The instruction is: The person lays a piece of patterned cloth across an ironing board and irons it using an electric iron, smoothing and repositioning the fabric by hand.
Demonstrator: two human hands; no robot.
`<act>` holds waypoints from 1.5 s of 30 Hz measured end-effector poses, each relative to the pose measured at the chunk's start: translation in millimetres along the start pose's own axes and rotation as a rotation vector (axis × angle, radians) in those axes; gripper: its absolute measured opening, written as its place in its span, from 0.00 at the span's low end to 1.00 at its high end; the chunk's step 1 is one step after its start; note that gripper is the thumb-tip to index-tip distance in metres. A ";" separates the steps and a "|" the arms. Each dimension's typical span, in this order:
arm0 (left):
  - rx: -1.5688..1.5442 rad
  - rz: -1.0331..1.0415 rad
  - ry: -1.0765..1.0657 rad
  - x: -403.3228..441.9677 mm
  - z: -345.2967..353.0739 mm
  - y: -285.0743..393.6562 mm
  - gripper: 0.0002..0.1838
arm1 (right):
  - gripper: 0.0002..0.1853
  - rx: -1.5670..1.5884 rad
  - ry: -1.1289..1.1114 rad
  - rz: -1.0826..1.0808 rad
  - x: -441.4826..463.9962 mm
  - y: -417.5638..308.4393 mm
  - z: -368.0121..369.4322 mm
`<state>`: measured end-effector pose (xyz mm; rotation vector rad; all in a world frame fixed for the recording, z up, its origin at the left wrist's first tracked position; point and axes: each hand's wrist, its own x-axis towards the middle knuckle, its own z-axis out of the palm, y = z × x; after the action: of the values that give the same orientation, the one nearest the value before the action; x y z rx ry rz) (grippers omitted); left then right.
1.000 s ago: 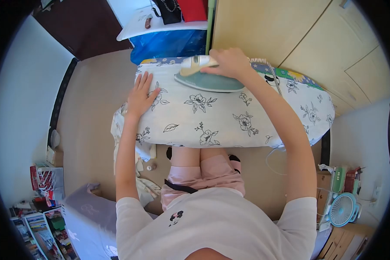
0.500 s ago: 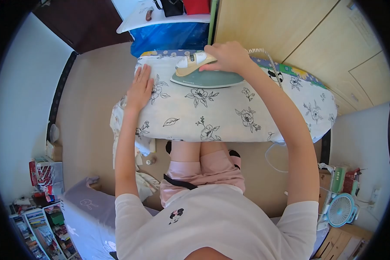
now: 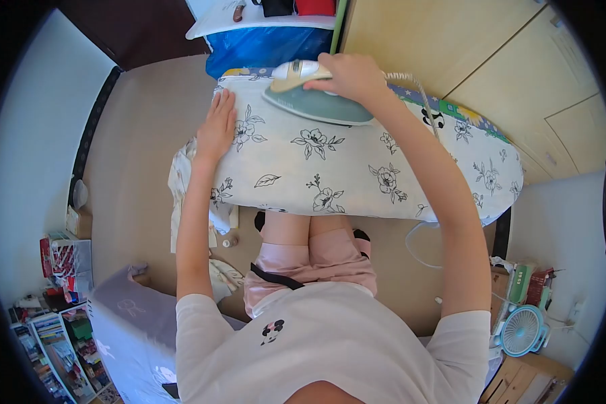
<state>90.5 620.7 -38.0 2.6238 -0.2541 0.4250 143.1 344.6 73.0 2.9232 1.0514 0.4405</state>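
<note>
My right hand (image 3: pixel 351 78) is wrapped around the handle of a green and cream iron (image 3: pixel 310 106). The iron rests near the far edge of a white cloth (image 3: pixel 286 161) printed with black flowers and leaves, its tip pointing left. That cloth lies spread over an ironing board, whose colourful patterned cover (image 3: pixel 461 112) shows along the far side. Flat on the cloth at the left end lies my left hand (image 3: pixel 217 128), fingers stretched out. Part of the cloth (image 3: pixel 180 192) hangs off the left end.
A coiled cord (image 3: pixel 411 79) runs from the iron's rear. Wooden cabinets (image 3: pixel 491 60) stand behind the board, with a blue plastic bag (image 3: pixel 269 50) at the far left. A small bottle (image 3: pixel 229 242) is on the floor, and a fan (image 3: pixel 522 331) stands at right.
The iron has slid toward the board's far edge and turned a little, its tip swinging away from me. My left hand stays flat near the same flower. The view has shifted slightly.
</note>
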 end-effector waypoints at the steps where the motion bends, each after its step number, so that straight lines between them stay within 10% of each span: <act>1: 0.018 0.002 0.011 1.2 0.5 -0.8 0.22 | 0.30 -0.008 -0.012 0.124 4.8 -2.2 2.5; 10: 0.099 -0.024 0.040 5.2 5.0 -9.5 0.22 | 0.32 -0.010 0.025 -0.146 3.1 2.4 -1.3; 18: 0.154 -0.078 0.083 0.9 4.5 -12.0 0.23 | 0.30 0.019 0.061 0.203 16.7 -4.8 8.0; 25: 0.140 -0.163 0.043 0.0 3.7 -9.2 0.24 | 0.30 0.016 -0.038 -0.103 11.2 -5.0 2.1; 31: 0.114 -0.204 0.017 2.9 4.0 -9.5 0.25 | 0.32 -0.052 0.037 0.221 19.7 -8.0 5.5; 37: 0.044 -0.188 0.045 4.6 10.0 -18.7 0.25 | 0.32 -0.018 0.003 -0.211 12.5 -0.6 3.5; 42: 0.046 -0.173 0.061 1.9 7.3 -14.1 0.24 | 0.29 -0.068 0.057 0.254 25.5 -13.7 11.5; 45: 0.009 -0.174 0.054 2.5 5.6 -17.2 0.24 | 0.29 -0.023 0.059 0.185 25.1 -8.6 11.0</act>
<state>98.5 632.8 -49.1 2.6120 -0.0064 0.4365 159.1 367.9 68.1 3.0173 0.7773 0.5410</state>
